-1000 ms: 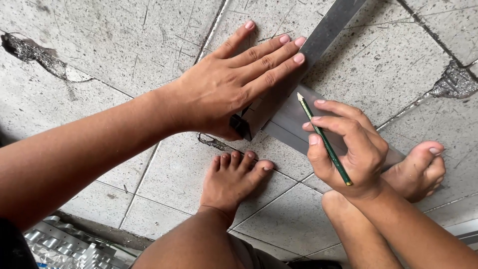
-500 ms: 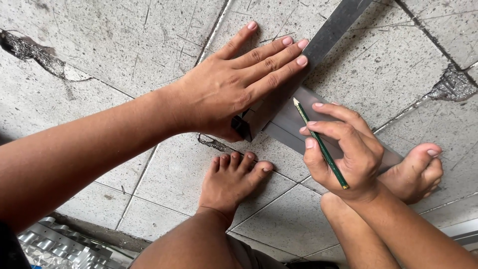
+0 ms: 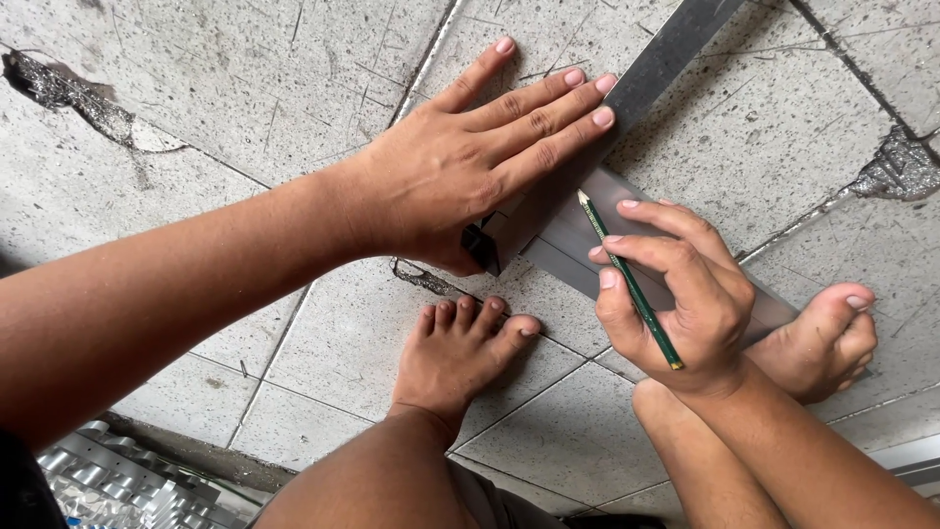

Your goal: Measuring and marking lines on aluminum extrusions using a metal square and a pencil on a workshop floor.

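Observation:
My left hand [image 3: 470,167] lies flat, fingers spread, pressing a dark metal square [image 3: 666,54] against a grey metal bar [image 3: 578,240] on the tiled floor. The square's long blade runs up to the top right; its dark stock end [image 3: 482,245] shows under my palm. My right hand [image 3: 676,299] grips a green pencil [image 3: 632,284], its tip pointing at the bar beside the square's edge. The bar passes under my right hand and right foot [image 3: 822,338].
My left foot [image 3: 455,358] rests on the grey speckled floor tiles [image 3: 245,88]. Cracked patches in the floor sit at top left [image 3: 59,93] and right [image 3: 896,167]. Ribbed silvery metal pieces [image 3: 117,485] lie at bottom left.
The pencil tip has shifted slightly left and up along the bar, closer to the square's edge. My left hand stays pressed in place.

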